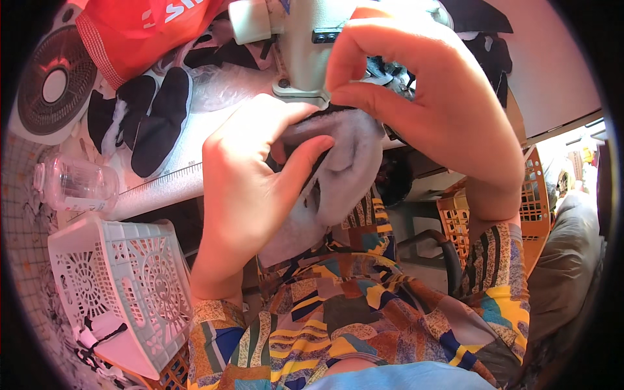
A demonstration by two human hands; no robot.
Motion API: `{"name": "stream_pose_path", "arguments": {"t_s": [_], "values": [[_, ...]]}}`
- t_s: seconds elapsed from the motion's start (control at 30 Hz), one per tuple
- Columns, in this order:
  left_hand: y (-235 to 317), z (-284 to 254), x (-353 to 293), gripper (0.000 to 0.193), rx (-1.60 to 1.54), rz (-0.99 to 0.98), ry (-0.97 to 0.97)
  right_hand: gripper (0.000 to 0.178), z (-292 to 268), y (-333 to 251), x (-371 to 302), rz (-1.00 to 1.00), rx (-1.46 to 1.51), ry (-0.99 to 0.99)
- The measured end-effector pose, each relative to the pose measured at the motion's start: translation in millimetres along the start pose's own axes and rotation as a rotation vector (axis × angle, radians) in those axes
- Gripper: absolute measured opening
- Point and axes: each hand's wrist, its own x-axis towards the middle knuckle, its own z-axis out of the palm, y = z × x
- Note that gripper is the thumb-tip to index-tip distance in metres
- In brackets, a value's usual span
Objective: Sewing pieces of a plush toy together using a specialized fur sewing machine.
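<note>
My left hand (240, 169) pinches a grey fleecy fabric piece (357, 172) with a dark edge between thumb and fingers. The piece is curved and hangs down from the table edge toward my lap. Just beyond it stands a pale sewing machine (302, 62), its foot partly hidden behind my hands. My right hand (432, 84) is raised in front of the machine, to the right of the fleece's top edge. Its thumb and index fingertips press together; whatever they hold, if anything, is too small to make out.
Dark fleece-lined slipper pieces (162, 123) lie on the white table at left, near a red bag (146, 36) and a fan (55, 84). A clear plastic jar (81, 185) stands by the edge. White (140, 286) and orange (455, 221) baskets flank me below.
</note>
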Motion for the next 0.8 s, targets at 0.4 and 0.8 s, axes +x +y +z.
{"name": "stream_pose_path", "arguments": {"t_s": [0.4,0.8], "values": [[-9.9,18.0,4.4,0.02,-0.151,0.028,0.092,0.011,29.0,24.8,-12.6,-0.047,-0.329,0.137],[-17.1,27.3,8.6,0.017,-0.184,0.016,0.144,0.005,9.5,48.5,2.7,-0.491,-0.604,0.163]]}}
